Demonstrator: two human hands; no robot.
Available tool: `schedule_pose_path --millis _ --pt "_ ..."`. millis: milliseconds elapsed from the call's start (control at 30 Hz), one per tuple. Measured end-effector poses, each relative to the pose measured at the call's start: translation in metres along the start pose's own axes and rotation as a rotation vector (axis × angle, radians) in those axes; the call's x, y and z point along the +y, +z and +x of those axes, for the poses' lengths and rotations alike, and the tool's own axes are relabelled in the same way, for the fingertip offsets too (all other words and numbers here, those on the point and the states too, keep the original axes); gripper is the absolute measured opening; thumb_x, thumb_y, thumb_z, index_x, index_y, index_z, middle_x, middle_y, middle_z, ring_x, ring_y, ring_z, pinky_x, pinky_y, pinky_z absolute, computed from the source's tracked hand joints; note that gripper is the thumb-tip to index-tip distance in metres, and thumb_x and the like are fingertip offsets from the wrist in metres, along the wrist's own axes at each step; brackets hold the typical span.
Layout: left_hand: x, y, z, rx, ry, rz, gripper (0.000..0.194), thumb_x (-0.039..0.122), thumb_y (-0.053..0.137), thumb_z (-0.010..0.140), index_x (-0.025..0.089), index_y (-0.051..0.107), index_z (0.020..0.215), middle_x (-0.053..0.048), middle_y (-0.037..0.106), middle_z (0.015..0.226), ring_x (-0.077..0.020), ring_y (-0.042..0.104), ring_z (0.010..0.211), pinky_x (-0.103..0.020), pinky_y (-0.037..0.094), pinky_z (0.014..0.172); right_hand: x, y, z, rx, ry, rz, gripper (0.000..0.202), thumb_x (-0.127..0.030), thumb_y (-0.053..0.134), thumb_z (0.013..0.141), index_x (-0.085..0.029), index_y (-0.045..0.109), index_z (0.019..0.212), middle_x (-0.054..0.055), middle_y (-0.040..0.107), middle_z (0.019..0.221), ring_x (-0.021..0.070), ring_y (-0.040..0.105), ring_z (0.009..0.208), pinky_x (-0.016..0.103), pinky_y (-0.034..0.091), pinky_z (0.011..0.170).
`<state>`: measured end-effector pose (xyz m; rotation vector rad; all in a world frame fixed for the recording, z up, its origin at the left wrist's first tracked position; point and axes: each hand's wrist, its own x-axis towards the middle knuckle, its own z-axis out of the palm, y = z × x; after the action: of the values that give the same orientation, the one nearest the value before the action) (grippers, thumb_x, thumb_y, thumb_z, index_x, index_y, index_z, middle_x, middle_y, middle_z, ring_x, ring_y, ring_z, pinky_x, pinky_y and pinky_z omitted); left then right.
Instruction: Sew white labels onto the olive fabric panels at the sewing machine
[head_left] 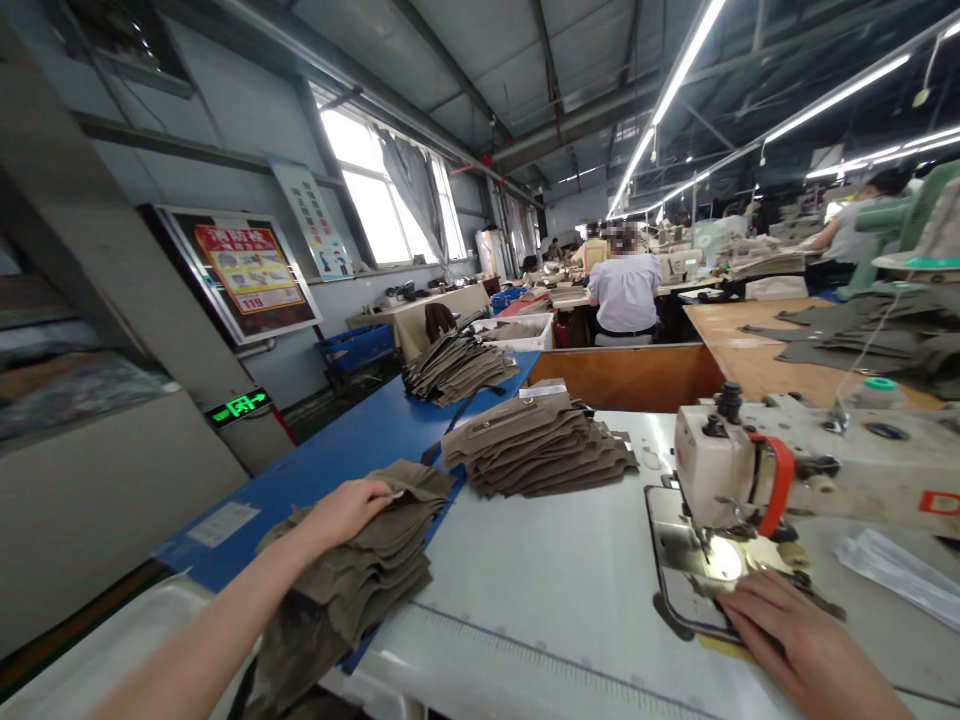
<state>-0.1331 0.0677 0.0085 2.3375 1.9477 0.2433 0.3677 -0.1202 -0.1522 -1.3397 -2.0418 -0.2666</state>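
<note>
Fingers (375, 492) of the left hand (346, 513) bend over the top piece of the near brown fabric stack (375, 590), at 8 o'clock from the centre of the view; whether they pinch it cannot be told. Fingers of the right hand (784, 625), at 4 o'clock, extend close together beside the lit needle area, their tips at a small dark fabric piece (705, 588); the thumb is hidden, so a grasp cannot be confirmed.

The near stack lies in uneven layers across the edge of the blue table (300, 465), beside the white sewing table (480, 570). A middle brown fabric stack (540, 450) lies at 5 o'clock, with a zippered piece on top. From this stack, a far brown fabric stack (461, 368) lies at 10 o'clock, on the blue table.

Located at 4 o'clock, the industrial sewing machine (712, 465) carries an orange-red guard (780, 485). A printed ruler scale (540, 655) runs along the sewing table between 5 and 6 o'clock. A seated person in a light shirt (626, 290), back turned, is at 2 o'clock.
</note>
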Motion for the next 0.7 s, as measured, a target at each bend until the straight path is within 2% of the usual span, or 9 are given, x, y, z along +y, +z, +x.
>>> schedule_pose_path --millis 100,200,267,300,367,467,600,633,700 --pt "0.003 -0.019 0.005 0.226 -0.161 0.054 0.03 0.034 0.045 0.086 0.019 0.069 0.076 -0.008 0.072 0.076 -0.026 0.069 0.077 -0.029 0.05 0.068 -0.002 -0.001 0.001 -0.014 0.022 0.008 0.026 -0.033 0.045 0.097 -0.026 0.069 0.09 0.005 0.068 0.084 0.0186 0.066 0.079 0.028 0.054 0.071" --pt "0.018 -0.039 0.003 0.493 -0.272 0.101 0.041 0.031 0.028 0.095 0.011 0.064 0.102 -0.018 0.07 0.094 -0.0312 0.066 0.088 -0.038 0.05 0.073 -0.004 -0.002 0.002 -0.041 0.038 0.03 0.026 -0.032 0.044 0.097 -0.025 0.068 0.091 0.004 0.067 0.083 0.0184 0.065 0.078 0.028 0.054 0.073" --pt "0.039 -0.041 -0.002 0.57 -0.209 0.108 0.039 0.032 0.03 0.096 0.013 0.061 0.108 -0.016 0.067 0.105 -0.029 0.063 0.099 -0.039 0.048 0.085 -0.004 -0.003 0.003 -0.052 0.046 0.044 0.026 -0.031 0.044 0.097 -0.024 0.068 0.092 0.005 0.067 0.084 0.0187 0.064 0.08 0.029 0.053 0.075" --pt "0.052 -0.036 -0.006 0.575 -0.109 0.11 0.036 0.034 0.033 0.095 0.015 0.062 0.105 -0.014 0.067 0.107 -0.027 0.061 0.103 -0.037 0.046 0.09 -0.005 -0.004 0.004 -0.059 0.053 0.047 0.026 -0.03 0.044 0.097 -0.024 0.069 0.092 0.005 0.067 0.085 0.019 0.064 0.08 0.03 0.053 0.076" --pt "0.084 -0.012 -0.015 0.542 0.199 0.113 0.031 0.034 0.038 0.094 0.018 0.065 0.095 -0.01 0.068 0.104 -0.024 0.061 0.103 -0.035 0.044 0.096 -0.006 -0.005 0.006 -0.078 0.078 0.052 0.026 -0.027 0.043 0.097 -0.023 0.069 0.093 0.006 0.067 0.086 0.0193 0.063 0.082 0.031 0.052 0.077" --pt "0.133 0.055 -0.035 0.474 0.644 0.082 0.033 0.025 0.034 0.096 0.018 0.066 0.092 -0.009 0.07 0.1 -0.0218 0.064 0.096 -0.035 0.049 0.092 -0.012 -0.01 0.01 -0.118 0.131 0.065 0.027 -0.021 0.042 0.097 -0.021 0.068 0.091 0.006 0.065 0.085 0.0194 0.06 0.082 0.031 0.05 0.075" --pt "0.186 0.15 -0.068 0.388 0.896 0.047 0.036 0.011 0.032 0.093 0.018 0.067 0.092 -0.007 0.072 0.097 -0.0203 0.066 0.093 -0.034 0.054 0.085 -0.028 -0.017 0.014 -0.151 0.183 0.071 0.025 -0.016 0.043 0.095 -0.019 0.066 0.083 0.005 0.063 0.08 0.0192 0.057 0.08 0.031 0.047 0.075" --pt "0.195 0.165 -0.073 0.389 0.933 0.042 0.037 0.009 0.032 0.092 0.018 0.067 0.091 -0.007 0.072 0.099 -0.0214 0.066 0.095 -0.035 0.054 0.086 -0.032 -0.018 0.013 -0.149 0.184 0.067 0.025 -0.016 0.044 0.095 -0.019 0.066 0.084 0.005 0.063 0.079 0.0193 0.056 0.079 0.031 0.047 0.073" --pt "0.211 0.18 -0.08 0.383 0.984 0.027 0.036 0.011 0.033 0.092 0.018 0.068 0.091 -0.008 0.072 0.102 -0.0239 0.066 0.099 -0.039 0.054 0.087 -0.035 -0.021 0.009 -0.128 0.188 0.074 0.023 -0.017 0.044 0.095 -0.019 0.066 0.091 0.005 0.063 0.08 0.0194 0.056 0.079 0.031 0.047 0.073"
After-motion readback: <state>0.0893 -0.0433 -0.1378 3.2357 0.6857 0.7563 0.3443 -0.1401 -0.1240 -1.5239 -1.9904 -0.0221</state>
